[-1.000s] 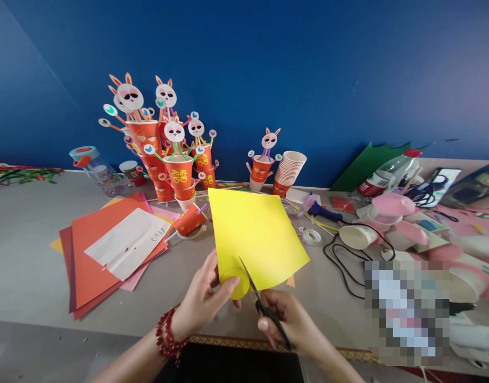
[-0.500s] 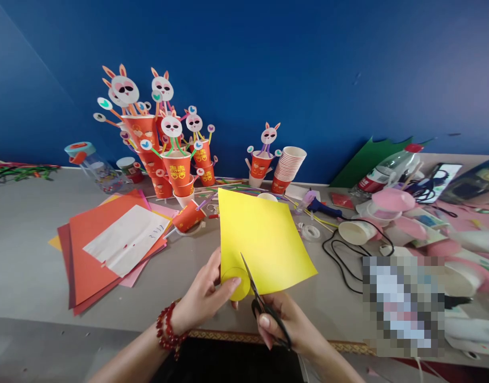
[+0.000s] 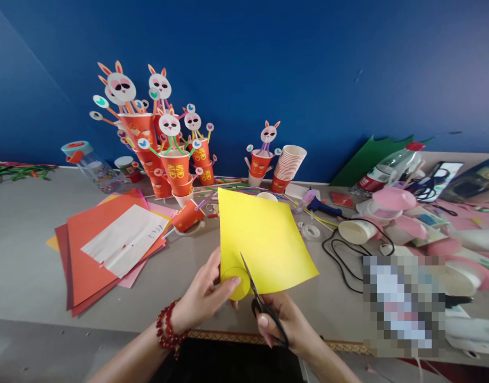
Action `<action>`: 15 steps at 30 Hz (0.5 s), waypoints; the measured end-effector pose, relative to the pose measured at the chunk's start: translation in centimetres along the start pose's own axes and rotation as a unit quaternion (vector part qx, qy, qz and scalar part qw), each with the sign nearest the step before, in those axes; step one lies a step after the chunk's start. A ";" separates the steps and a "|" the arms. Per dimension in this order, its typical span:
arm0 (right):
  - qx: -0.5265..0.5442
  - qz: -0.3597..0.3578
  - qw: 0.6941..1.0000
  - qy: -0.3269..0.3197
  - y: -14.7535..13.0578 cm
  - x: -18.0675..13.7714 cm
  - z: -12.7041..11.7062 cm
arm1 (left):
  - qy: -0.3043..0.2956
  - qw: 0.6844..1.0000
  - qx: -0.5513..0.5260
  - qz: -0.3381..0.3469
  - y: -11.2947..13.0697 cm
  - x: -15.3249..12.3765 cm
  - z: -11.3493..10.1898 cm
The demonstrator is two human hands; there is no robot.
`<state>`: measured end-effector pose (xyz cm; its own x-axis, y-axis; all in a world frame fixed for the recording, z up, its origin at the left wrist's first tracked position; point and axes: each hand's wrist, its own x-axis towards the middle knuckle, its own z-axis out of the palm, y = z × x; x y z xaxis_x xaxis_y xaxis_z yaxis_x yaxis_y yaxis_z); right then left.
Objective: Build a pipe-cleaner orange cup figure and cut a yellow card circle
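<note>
A sheet of yellow paper is held up over the front of the table, with a circle outlined at its lower left corner. My left hand pinches that corner, thumb on top over the circle and the other fingers underneath. Black-handled scissors are in my right hand, fingers through the handles. Their blades lie at the paper beside the circle's right edge, pointing up and away from me. Part of the paper's lower edge is hidden behind the scissors and hand.
Red paper cups with rabbit faces stand at the back left, near a bottle. Coloured paper sheets lie left. A cup stack is behind the yellow paper. Right are a glue gun, its black cord and pink-and-white cups.
The view has shifted very slightly, so things on the left sit a little further left. Both hands, the scissors and the yellow paper look almost unchanged.
</note>
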<state>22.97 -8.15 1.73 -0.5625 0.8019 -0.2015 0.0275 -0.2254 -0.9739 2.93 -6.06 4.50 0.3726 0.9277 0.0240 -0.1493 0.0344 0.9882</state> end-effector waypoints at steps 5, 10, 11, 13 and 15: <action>0.042 0.064 0.996 -0.036 -0.3 -0.8 -0.1 | 0.008 1.000 0.000 -0.005 -0.4 0.1 -0.1; 0.054 0.132 0.988 -0.060 -0.9 -2.0 -0.8 | 0.017 1.000 -0.004 -0.006 -1.1 0.1 -0.5; 0.044 0.142 0.987 -0.062 -1.1 -2.1 -1.1 | 0.013 1.000 -0.006 -0.005 -1.1 0.1 -0.5; 0.017 0.164 0.984 -0.069 -1.5 -2.3 -1.8 | 0.006 1.000 -0.004 -0.003 -1.0 0.2 -0.5; -0.014 0.179 0.980 -0.084 -1.8 -2.3 -2.4 | -0.002 1.000 0.002 -0.003 -0.8 0.2 -0.5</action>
<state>26.22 -8.25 3.71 -0.6402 0.5719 -0.5129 0.2690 -0.4584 -0.8470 2.67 -5.72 3.60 0.3762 0.9263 0.0188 -0.1434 0.0382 0.9889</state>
